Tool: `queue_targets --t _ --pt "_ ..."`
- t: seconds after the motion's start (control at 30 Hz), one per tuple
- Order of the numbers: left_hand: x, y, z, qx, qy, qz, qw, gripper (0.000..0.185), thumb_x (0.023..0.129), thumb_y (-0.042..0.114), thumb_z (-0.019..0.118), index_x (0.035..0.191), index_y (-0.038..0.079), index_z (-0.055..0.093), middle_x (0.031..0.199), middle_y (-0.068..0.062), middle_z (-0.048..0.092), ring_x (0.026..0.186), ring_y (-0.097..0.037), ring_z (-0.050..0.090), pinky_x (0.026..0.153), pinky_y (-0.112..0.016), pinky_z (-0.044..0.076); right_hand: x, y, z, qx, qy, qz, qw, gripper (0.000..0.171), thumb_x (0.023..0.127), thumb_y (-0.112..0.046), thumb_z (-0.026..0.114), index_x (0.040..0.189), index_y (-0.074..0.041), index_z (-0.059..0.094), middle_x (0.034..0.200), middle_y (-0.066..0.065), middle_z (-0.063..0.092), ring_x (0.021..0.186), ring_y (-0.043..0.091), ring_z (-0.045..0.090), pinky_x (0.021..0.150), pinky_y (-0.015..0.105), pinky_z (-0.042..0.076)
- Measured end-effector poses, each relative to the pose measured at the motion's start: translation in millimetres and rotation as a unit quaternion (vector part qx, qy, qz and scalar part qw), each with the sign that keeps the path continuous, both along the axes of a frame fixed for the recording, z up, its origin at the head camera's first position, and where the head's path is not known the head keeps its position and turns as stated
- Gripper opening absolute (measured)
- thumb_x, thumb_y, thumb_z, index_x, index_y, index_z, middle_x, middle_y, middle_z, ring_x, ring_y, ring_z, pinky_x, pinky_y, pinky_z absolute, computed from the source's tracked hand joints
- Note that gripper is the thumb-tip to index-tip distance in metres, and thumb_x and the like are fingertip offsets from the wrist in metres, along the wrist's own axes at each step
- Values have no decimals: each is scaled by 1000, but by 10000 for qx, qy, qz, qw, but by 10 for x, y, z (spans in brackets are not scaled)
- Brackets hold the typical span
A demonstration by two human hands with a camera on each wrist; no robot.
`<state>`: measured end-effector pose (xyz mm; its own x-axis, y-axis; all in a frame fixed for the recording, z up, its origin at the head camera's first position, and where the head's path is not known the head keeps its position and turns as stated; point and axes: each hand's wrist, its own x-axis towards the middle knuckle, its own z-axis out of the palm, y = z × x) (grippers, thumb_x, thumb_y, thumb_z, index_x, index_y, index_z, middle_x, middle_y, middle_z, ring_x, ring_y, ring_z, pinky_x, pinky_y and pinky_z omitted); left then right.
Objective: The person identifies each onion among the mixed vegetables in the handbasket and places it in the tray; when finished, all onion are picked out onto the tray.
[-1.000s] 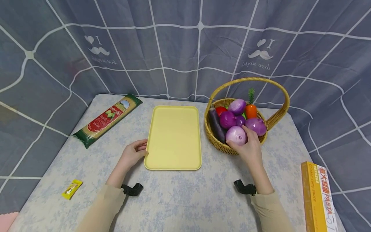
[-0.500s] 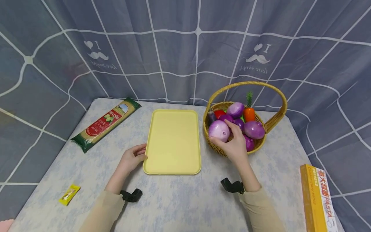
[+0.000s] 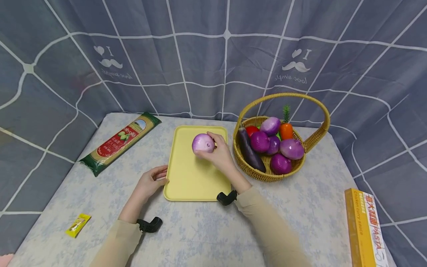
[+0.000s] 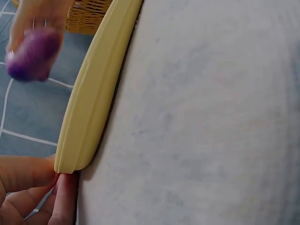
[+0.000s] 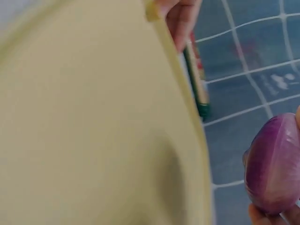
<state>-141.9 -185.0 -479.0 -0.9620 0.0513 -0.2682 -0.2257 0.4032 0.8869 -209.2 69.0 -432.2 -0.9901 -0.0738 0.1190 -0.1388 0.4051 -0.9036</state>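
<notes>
Over the upper part of a yellow tray, my right hand grips a light purple onion between thumb and fingers. The right wrist view shows that onion held above the tray surface, with a shadow below it. My left hand pinches the tray's left rim; in the left wrist view its thumb lies on one side of the rim and fingers on the other. To the right stands a wicker basket holding several purple onions, an eggplant, a carrot and something red.
A pasta packet lies at the back left and a small yellow sachet at the front left. At the right edge is a yellow pasta box. A grey checked curtain hangs behind the table. The basket's tall handle arches upward.
My right hand has lifted the light purple onion out of the basket and carried it left over the tray. My left hand stays at the tray's rim.
</notes>
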Motion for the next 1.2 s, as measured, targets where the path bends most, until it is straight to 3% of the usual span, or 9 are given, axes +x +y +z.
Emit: queue_targets --t 0.23,0.33,0.47,0.6,0.9,1.2 --pt "19 32 21 -78 -16 -79 9999 52 95 0 58 145 -1 44 137 -25 54 127 -37 53 91 -25 56 -255 -336 -159 168 -251 -121 9995 80 72 -27 86 142 -9 51 141 12 53 127 28 53 106 42 47" --pt "18 43 15 -146 -30 -44 9999 51 95 -1 58 144 -1 45 137 -24 55 127 -36 53 93 -29 55 -312 -414 -229 115 -329 -86 9994 75 78 -22 82 143 -6 49 138 12 55 126 28 55 106 40 48" --pt "1 39 21 -167 -43 -31 9998 51 95 -1 59 144 0 45 136 -24 55 126 -35 54 95 -32 55 -367 -487 -292 561 -117 71 9983 64 85 -14 75 143 -3 49 132 14 60 122 29 58 104 38 50" --pt "-2 33 36 -106 -64 -79 9999 52 95 -2 58 145 -1 44 137 -24 55 127 -36 53 94 -30 55 -398 -536 -337 1106 -111 297 9934 66 88 -21 74 147 -9 46 136 14 57 122 27 58 103 40 49" --pt "11 43 29 -148 -28 -58 9999 51 95 -1 58 144 -1 45 136 -24 55 126 -36 54 95 -33 55 -412 -484 -336 1053 -225 343 9936 69 89 -25 73 150 -13 42 136 14 54 120 28 55 102 42 49" --pt "3 43 28 -212 -125 -59 9997 52 95 1 59 146 2 44 137 -22 54 126 -34 53 96 -36 54 -291 -309 -201 605 -427 57 9972 59 91 -25 71 142 -5 50 138 17 53 124 31 57 103 42 50"
